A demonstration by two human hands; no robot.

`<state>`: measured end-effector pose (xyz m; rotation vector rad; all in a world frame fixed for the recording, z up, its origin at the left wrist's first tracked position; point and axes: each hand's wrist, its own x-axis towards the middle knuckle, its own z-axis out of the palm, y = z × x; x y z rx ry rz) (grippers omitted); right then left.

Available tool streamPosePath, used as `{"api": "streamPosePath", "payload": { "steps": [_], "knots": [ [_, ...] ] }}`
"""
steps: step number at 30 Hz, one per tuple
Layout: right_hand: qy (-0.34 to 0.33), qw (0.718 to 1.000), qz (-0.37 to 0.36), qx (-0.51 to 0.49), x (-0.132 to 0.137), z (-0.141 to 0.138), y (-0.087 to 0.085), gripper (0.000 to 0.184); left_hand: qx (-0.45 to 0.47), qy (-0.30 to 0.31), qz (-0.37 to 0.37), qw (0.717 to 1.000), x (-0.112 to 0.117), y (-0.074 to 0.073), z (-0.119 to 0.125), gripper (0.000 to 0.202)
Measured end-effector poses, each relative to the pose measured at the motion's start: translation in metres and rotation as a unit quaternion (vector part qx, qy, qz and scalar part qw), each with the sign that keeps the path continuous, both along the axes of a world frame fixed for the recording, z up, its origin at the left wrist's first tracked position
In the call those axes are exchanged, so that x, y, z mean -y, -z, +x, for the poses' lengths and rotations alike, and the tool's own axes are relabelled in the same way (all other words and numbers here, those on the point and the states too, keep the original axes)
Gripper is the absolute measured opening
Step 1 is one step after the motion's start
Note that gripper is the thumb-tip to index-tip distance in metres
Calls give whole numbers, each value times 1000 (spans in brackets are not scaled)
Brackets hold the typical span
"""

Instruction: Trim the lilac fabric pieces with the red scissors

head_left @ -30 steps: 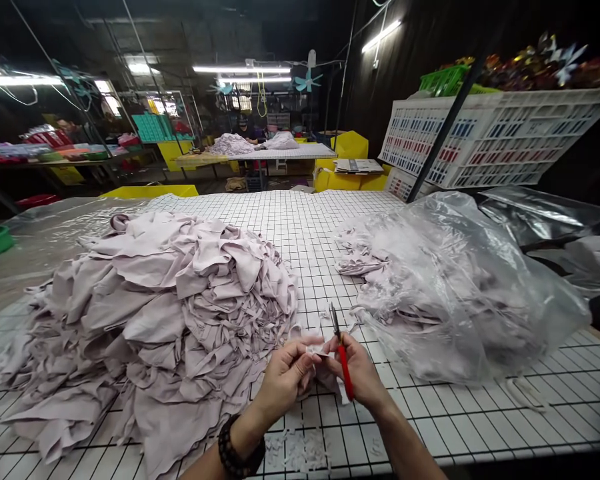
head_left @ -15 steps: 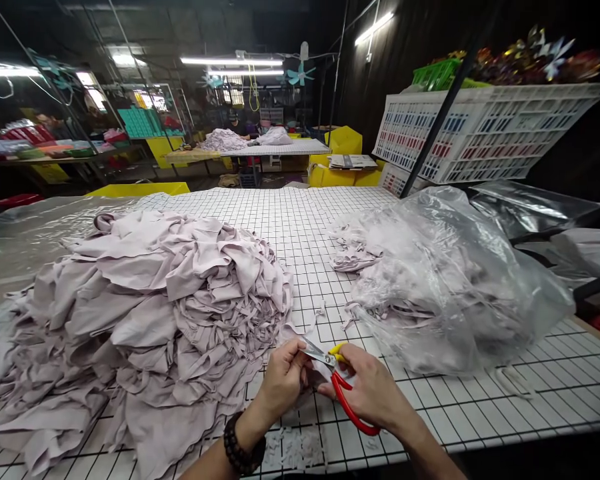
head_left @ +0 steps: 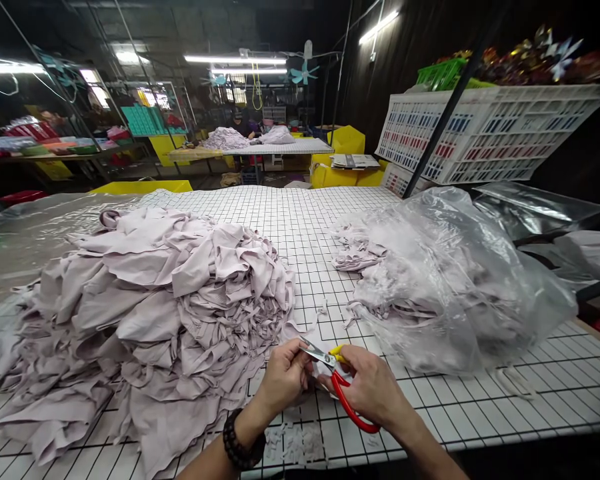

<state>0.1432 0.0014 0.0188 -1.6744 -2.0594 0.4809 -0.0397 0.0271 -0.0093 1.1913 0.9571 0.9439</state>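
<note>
From where I stand, the scissors (head_left: pixel 331 361) lie slantwise in the right hand (head_left: pixel 377 387), above the near part of the table (head_left: pixel 555 380). Their long axis runs diagonally: the steel blades point away and to the left, at the fingertips of the left hand, while the handles trail back to the lower right. One handle is a smooth red loop (its partner, oddly enough, is yellow), and the right hand has its fingers wrapped around the pair. The left hand (head_left: pixel 283 377), a bracelet of dark round beads (head_left: pixel 236 443) at its wrist, pinches a pale piece of fabric (head_left: pixel 321 369) between thumb and fingers, right by the blade tips.

To the left, soft, matte mauve-grey cloth (head_left: pixel 145 307) slumps in a broad, creased heap. To the right, a glossy, wrinkled clear plastic bag (head_left: pixel 505 300) bulges over similar cloth. Small, crumbly-looking pale scraps (head_left: pixel 295 445) lie just nearer than the hands, on white cover squared with black lines.
</note>
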Motion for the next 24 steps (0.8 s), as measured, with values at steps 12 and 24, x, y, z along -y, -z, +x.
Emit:
{"api": "streamPosePath", "payload": {
  "steps": [12, 24],
  "knots": [
    [-32, 997, -19, -62, -2, 6, 14, 37, 22, 22, -21, 999, 1, -3, -5, 35],
    [-27, 971, -91, -220, -75, -16, 54, 14, 34, -60, 10, 998, 22, 7, -57, 28]
  ]
}}
